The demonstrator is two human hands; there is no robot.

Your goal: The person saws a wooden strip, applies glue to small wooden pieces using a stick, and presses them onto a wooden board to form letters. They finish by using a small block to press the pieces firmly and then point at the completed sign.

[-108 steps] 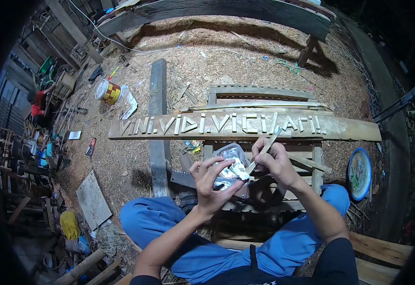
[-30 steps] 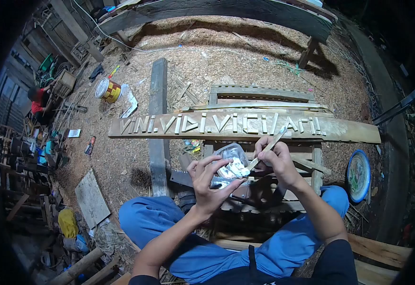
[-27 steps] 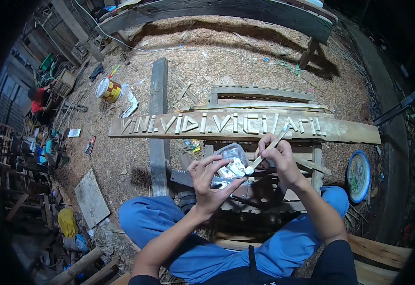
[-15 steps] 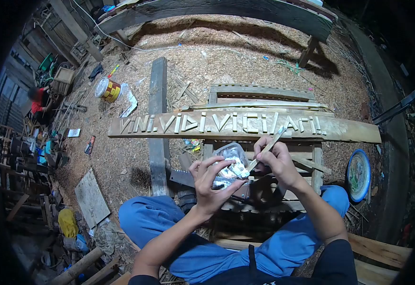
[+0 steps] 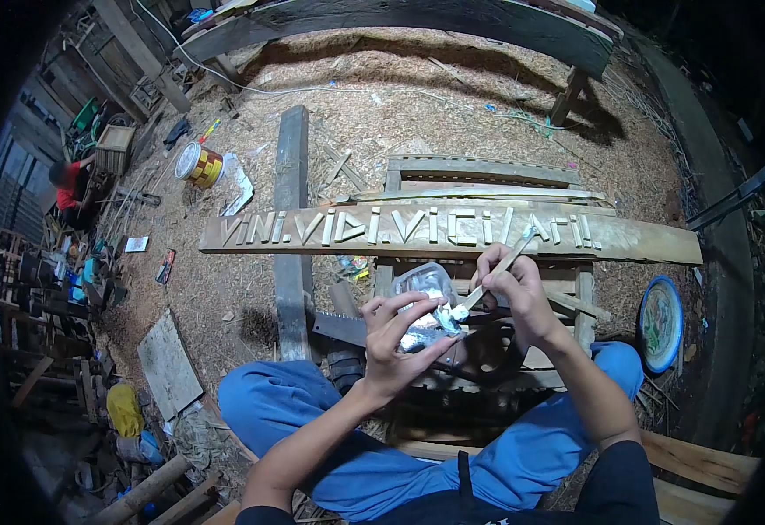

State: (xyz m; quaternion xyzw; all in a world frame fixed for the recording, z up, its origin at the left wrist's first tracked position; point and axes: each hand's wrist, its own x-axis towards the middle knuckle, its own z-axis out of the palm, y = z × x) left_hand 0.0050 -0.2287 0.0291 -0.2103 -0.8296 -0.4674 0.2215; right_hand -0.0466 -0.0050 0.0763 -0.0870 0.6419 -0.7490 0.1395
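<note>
Board: crosswise beyond both hands, bearing pale letters
Saw: toothed blade pointing left
Left hand: fingers and thumb curled, gripping a white-and-silvery bundle
Right hand: fingers pinching a stick
Tub: clear, just beyond the left fingers
Stick: slanted — lower end at the bundle
Bundle: crumpled — between left fingertips and thumb

Just below the lettered board, the left fingers hide part of the silvery foil and the middle of the saw, while the right fingers cover part of the pale stick. Far left of the board, a person is too small to read clearly; well above it, the top edge cuts off a dark beam.
</note>
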